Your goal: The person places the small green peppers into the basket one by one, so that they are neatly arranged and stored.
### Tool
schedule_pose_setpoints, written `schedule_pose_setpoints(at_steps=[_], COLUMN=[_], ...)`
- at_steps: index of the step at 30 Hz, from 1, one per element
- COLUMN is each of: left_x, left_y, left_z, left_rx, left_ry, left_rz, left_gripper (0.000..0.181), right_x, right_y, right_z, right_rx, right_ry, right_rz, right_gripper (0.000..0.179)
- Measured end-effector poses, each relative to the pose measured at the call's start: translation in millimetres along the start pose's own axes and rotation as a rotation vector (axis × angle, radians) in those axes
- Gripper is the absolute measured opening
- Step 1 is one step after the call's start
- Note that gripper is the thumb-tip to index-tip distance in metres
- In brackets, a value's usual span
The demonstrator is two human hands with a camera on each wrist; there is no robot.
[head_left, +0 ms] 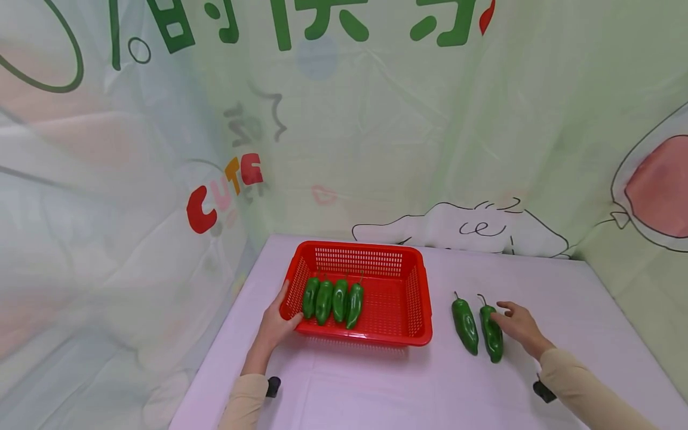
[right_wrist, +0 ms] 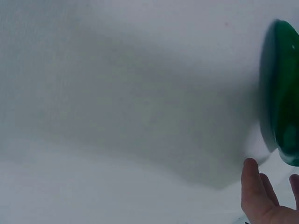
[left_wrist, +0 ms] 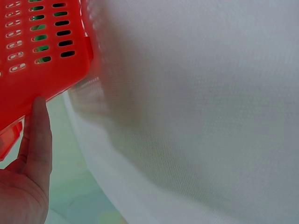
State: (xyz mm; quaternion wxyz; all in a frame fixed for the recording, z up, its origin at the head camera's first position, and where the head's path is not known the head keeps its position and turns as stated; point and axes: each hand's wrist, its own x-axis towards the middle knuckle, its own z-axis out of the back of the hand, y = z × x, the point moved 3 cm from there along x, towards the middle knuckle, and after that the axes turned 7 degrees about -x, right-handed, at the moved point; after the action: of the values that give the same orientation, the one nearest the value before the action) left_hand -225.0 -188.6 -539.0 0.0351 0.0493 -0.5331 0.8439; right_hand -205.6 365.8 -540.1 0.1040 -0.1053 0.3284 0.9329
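A red perforated plastic basket (head_left: pixel 376 339) stands on the table with several green peppers (head_left: pixel 324 303) side by side in its left part. My left hand (head_left: pixel 276 325) lies spread at the basket's front left corner, thumb along the front rim and fingers at the left side. In the left wrist view its straight thumb (left_wrist: pixel 39 135) touches the basket's edge. Two more green peppers lie right of the basket, a left one (head_left: pixel 464 325) and a right one (head_left: pixel 492 334). My right hand (head_left: pixel 520 327) is at the right one, fingers apart; the right wrist view shows fingertips (right_wrist: pixel 251 170) just beside a pepper (right_wrist: pixel 287 93).
A pale cloth covers the table (head_left: pixel 365 382). Printed hanging sheets (head_left: pixel 376 137) enclose it at the back and both sides. The basket's right part shows bare red floor (head_left: pixel 384 298).
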Motion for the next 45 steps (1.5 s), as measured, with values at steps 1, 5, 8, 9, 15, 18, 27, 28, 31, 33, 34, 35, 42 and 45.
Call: schedule_pose_setpoints(at_steps=[1, 5, 8, 9, 15, 18, 27, 28, 31, 33, 34, 35, 42, 45], left_x=[-0.1, -0.1, -0.5, -0.8, -2.7, -3.3, -3.5, -3.5, -3.5, -3.2, -2.9, -2.5, -0.6, 0.4], left_y=[-0.1, 0.9, 1.8, 2.2, 3.3, 3.4, 0.8, 0.2, -2.0, -3.1, -3.2, -3.2, -0.5, 0.0], left_z=[0.0, -0.3, -0.5, -0.4, -1.5, -3.0, -6.2, -6.1, -5.1, -4.1, -3.5, -3.1, -1.9, -1.4], left_rx=[-0.004, -0.010, -0.008, -0.010, -0.016, -0.009, -0.009, -0.010, -0.015, -0.014, -0.011, -0.009, -0.003, -0.001], left_ry=[-0.001, 0.000, 0.001, 0.001, 0.004, 0.008, -0.008, -0.007, -0.001, 0.002, 0.003, 0.002, -0.008, -0.009], left_rz=[-0.001, 0.002, 0.002, 0.006, 0.019, 0.022, -0.012, -0.010, -0.006, -0.007, -0.008, -0.013, -0.012, -0.005], left_gripper=[0.086, 0.086, 0.086, 0.086, 0.086, 0.086, 0.086, 0.086, 0.085, 0.085, 0.085, 0.085, 0.085, 0.085], right_x=[0.0, -1.8, -3.4, -3.5, -1.7, -1.4, -2.3, -2.4, -2.0, -0.9, 0.0, 0.9, 7.1, 9.2], right_y=[-1.1, -2.0, 0.1, 0.9, 3.2, 3.0, 8.5, 9.5, 13.1, 16.7, 18.5, 20.4, 38.5, 48.1], right_z=[-1.0, -4.7, -6.8, -7.5, -11.6, -12.8, -10.6, -10.1, -7.5, -4.7, -3.1, -1.5, 11.7, 15.7], right_rx=[-0.002, -0.015, -0.018, -0.017, -0.015, -0.016, -0.006, -0.006, -0.005, -0.007, -0.010, -0.013, 0.013, 0.028], right_ry=[0.000, -0.005, -0.011, -0.013, -0.020, -0.018, -0.013, -0.010, -0.008, -0.010, -0.011, -0.015, -0.002, 0.003], right_rz=[0.005, 0.025, 0.032, 0.032, 0.064, 0.073, 0.074, 0.076, 0.086, 0.096, 0.102, 0.103, 0.114, 0.131], right_gripper=[0.066, 0.064, 0.063, 0.062, 0.060, 0.059, 0.060, 0.060, 0.061, 0.061, 0.061, 0.061, 0.063, 0.062])
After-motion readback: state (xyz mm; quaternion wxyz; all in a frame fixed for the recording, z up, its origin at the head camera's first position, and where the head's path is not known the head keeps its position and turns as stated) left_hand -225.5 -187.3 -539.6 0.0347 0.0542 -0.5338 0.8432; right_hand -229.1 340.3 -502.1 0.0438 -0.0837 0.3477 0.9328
